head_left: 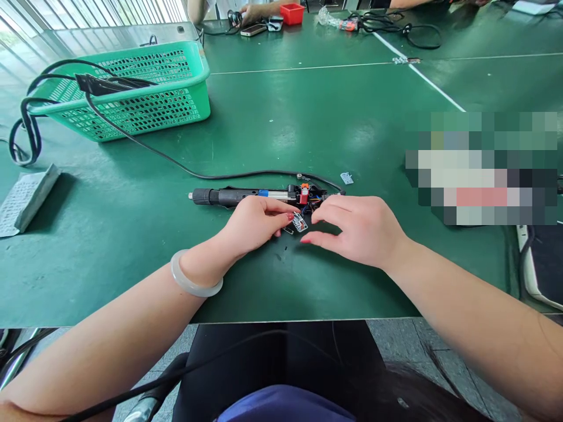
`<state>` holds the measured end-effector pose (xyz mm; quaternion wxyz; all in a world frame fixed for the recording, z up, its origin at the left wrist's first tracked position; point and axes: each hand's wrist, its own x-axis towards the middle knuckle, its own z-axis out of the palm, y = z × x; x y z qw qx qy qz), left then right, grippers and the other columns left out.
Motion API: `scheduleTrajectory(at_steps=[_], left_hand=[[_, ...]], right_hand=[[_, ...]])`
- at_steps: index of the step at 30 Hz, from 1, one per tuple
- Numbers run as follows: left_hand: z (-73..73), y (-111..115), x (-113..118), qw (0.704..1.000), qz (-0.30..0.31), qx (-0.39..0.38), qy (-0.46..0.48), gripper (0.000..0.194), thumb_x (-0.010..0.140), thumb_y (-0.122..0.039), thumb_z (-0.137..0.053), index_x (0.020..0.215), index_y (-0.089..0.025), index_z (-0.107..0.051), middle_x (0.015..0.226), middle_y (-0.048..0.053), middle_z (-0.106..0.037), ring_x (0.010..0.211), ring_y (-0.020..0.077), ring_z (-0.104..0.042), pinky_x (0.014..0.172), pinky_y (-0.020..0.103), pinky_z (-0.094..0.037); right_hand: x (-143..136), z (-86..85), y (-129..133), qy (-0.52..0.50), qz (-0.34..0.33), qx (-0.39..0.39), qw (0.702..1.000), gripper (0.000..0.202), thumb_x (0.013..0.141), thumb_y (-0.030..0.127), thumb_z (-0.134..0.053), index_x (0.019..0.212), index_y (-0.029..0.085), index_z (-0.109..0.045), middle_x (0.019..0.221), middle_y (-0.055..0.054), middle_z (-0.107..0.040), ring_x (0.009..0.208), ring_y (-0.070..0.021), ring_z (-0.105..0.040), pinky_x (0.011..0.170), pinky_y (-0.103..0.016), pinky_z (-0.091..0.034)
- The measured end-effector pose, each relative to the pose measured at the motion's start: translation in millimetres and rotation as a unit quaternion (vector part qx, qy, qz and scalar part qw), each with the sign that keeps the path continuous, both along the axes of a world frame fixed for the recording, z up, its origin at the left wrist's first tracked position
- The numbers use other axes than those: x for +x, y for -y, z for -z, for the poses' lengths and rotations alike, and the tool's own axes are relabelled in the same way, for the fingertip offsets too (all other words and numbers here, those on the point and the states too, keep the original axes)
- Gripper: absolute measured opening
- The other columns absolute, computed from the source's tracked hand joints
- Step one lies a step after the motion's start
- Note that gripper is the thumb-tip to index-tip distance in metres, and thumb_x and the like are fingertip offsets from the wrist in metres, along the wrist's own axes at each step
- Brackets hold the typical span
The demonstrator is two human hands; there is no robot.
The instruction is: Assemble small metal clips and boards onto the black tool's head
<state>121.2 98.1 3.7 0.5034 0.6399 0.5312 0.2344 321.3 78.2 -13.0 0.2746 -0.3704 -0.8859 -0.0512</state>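
An opened black electric screwdriver lies across the green table, its wires and a red-orange part exposed at the right end. Between thumb and fingers, my left hand pinches a small grey-white circuit board just in front of the tool. My right hand is beside the board with thumb and fingers apart, its fingertips close to the wires at the tool's end. Some of the wiring is hidden behind that hand. Another small light plate lies on the table just beyond it.
A green plastic basket with black cables stands at the back left. One black cable runs from it to the tool. At the left edge lies a grey block. Across the table, a person's hand is near a red box.
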Motion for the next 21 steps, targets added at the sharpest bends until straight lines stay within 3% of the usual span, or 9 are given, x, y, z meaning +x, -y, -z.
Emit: scheduleTrajectory(at_steps=[3,6,13,21], left_hand=[[0.9,0,0,1.000,-0.010,-0.010,0.017,0.024,0.075,-0.022,-0.062,0.094,-0.014,-0.075,0.056,-0.001,-0.061,0.048,0.0068,-0.048,0.046,0.019,-0.038],[0.7,0,1,0.999,-0.018,-0.016,0.031,0.023,0.076,-0.023,-0.063,0.094,-0.014,-0.074,0.054,-0.001,-0.059,0.047,0.0067,-0.047,0.045,0.019,-0.037],[0.8,-2,1,0.998,-0.013,-0.032,0.057,0.021,0.077,-0.024,-0.065,0.093,-0.013,-0.073,0.059,0.001,-0.062,0.048,0.0063,-0.050,0.043,0.017,-0.039],[3.9,-15,5,0.998,-0.026,-0.004,0.049,0.016,0.077,-0.019,-0.066,0.091,-0.011,-0.070,0.060,0.001,-0.064,0.049,0.0061,-0.054,0.043,0.016,-0.040]], right_hand=[[-6,2.9,7,-0.009,0.040,-0.012,0.999,0.035,0.079,0.051,-0.065,0.080,0.016,-0.067,0.070,-0.001,-0.067,0.060,-0.0135,-0.060,0.052,-0.026,-0.037],[-10,4.3,10,-0.018,0.074,-0.022,0.997,0.021,0.082,0.037,-0.063,0.080,0.017,-0.068,0.069,-0.001,-0.067,0.061,-0.0136,-0.061,0.053,-0.026,-0.038],[-8,3.8,6,-0.064,0.078,-0.048,0.994,0.013,0.082,0.025,-0.062,0.085,0.015,-0.070,0.069,-0.001,-0.068,0.053,-0.0112,-0.057,0.053,-0.025,-0.041],[-5,6.0,-16,-0.052,0.076,-0.103,0.990,0.017,0.086,0.024,-0.058,0.095,0.017,-0.070,0.089,-0.004,-0.074,0.079,-0.0186,-0.067,0.070,-0.030,-0.049]])
